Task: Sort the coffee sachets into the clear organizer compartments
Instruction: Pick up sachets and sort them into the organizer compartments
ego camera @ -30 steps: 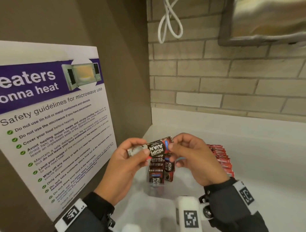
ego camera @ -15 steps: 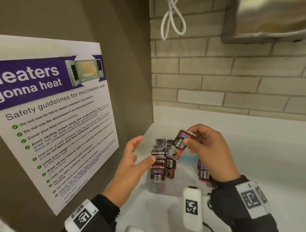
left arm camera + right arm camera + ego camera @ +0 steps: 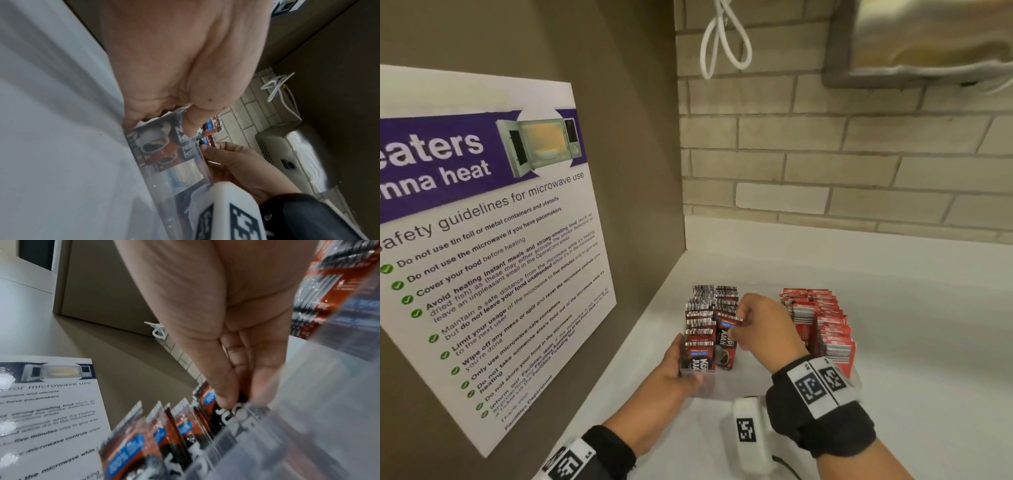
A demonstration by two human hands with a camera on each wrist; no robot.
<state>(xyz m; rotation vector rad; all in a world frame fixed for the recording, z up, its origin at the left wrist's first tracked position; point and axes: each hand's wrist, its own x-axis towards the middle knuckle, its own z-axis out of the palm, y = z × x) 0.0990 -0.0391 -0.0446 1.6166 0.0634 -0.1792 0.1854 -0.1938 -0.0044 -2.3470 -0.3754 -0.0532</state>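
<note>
A clear organizer (image 3: 722,387) stands on the white counter, with dark coffee sachets (image 3: 700,329) upright in its left columns and red sachets (image 3: 825,325) in its right ones. My right hand (image 3: 739,320) pinches one dark sachet (image 3: 727,329) by its top edge and holds it low in the second column from the left. In the right wrist view the thumb and fingers (image 3: 226,395) close on that sachet (image 3: 241,400). My left hand (image 3: 681,363) grips the organizer's front left corner, its thumb (image 3: 191,128) lying on the clear front wall (image 3: 185,170).
A microwave safety poster (image 3: 482,240) hangs on the brown side wall at the left. Behind is a brick wall with a looped white cable (image 3: 722,44) and a metal dispenser (image 3: 928,41) overhead. White counter (image 3: 911,359) stretches to the right.
My left hand let go of the sachet and dropped to grip the organizer's corner. My right hand carried the sachet from mid-air down into the dark column.
</note>
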